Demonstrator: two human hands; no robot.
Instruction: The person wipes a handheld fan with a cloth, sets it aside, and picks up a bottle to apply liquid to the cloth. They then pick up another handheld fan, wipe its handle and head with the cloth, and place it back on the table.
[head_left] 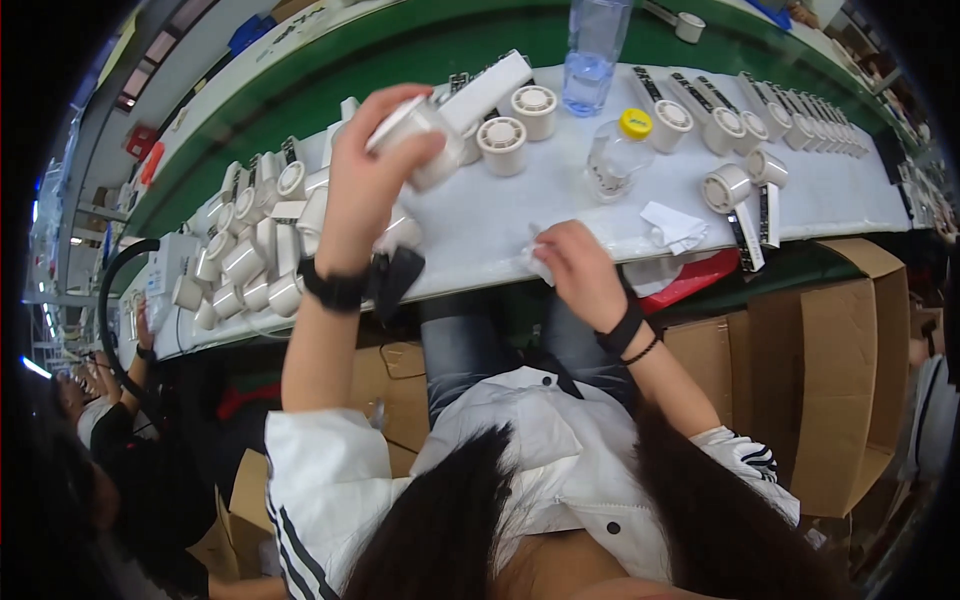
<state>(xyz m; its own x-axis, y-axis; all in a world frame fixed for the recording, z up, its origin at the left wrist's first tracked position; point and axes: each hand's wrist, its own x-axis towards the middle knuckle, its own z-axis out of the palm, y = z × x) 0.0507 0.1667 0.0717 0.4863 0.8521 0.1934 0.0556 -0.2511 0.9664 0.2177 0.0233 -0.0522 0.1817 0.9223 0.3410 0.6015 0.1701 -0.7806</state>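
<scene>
My left hand (372,165) is raised over the left-middle of the table, fingers and thumb closed round the drum-shaped head of a white device (487,92). A long white arm appears to extend from that head toward the upper right; the head is a little blurred. Just right of it, two similar white devices (502,145) stand with their slotted round ends up. By the table's front edge, my right hand (585,275) pinches a small crumpled white tissue (539,266). Another white tissue (674,228) lies on the table right of that hand.
Many white devices (243,260) are heaped at left; a row (725,128) runs along the right. A water bottle (590,80) and a yellow-lidded clear jar (612,165) stand between. Two devices (745,240) overhang the front edge above cardboard boxes (840,380). A co-worker's hand (143,325) shows far left.
</scene>
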